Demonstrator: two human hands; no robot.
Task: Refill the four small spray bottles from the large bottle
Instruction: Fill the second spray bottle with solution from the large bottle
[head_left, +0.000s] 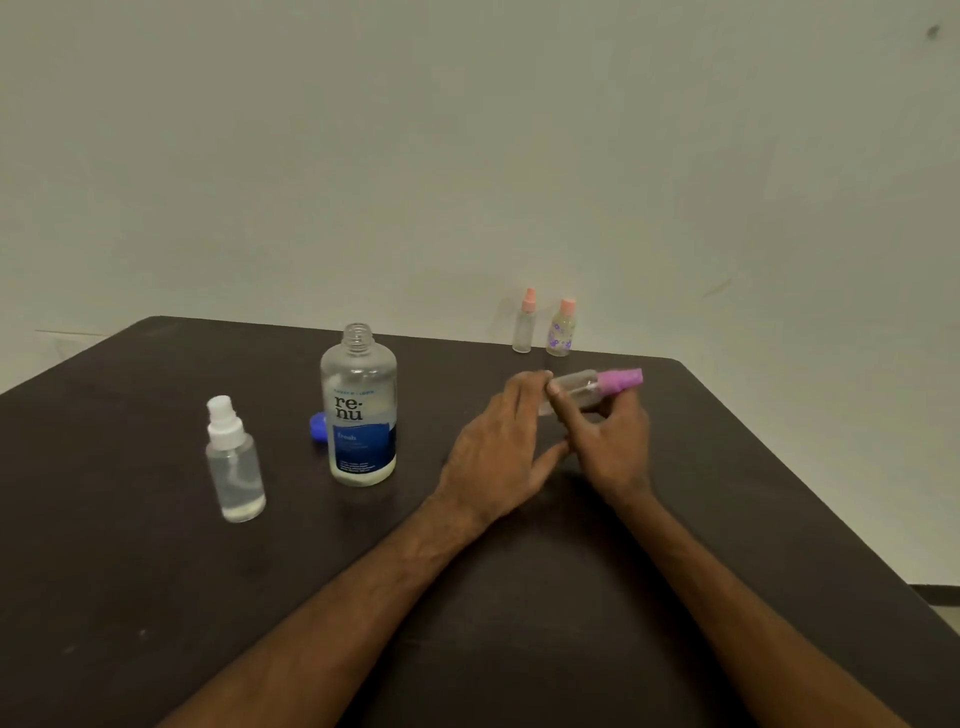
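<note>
Our right hand (615, 441) grips the small clear pink-capped spray bottle (592, 385) sideways above the dark table (156, 571); our left hand (493, 452) rests straight fingers (525, 392) on its base. The large clear uncapped bottle (359, 415) stands leftward.

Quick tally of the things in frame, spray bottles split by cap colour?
white-capped spray bottle: 1
pink-capped spray bottle: 1
peach-capped spray bottles: 2
large bottle, neck open: 1
blue cap, loose: 1
Total: 6
</note>
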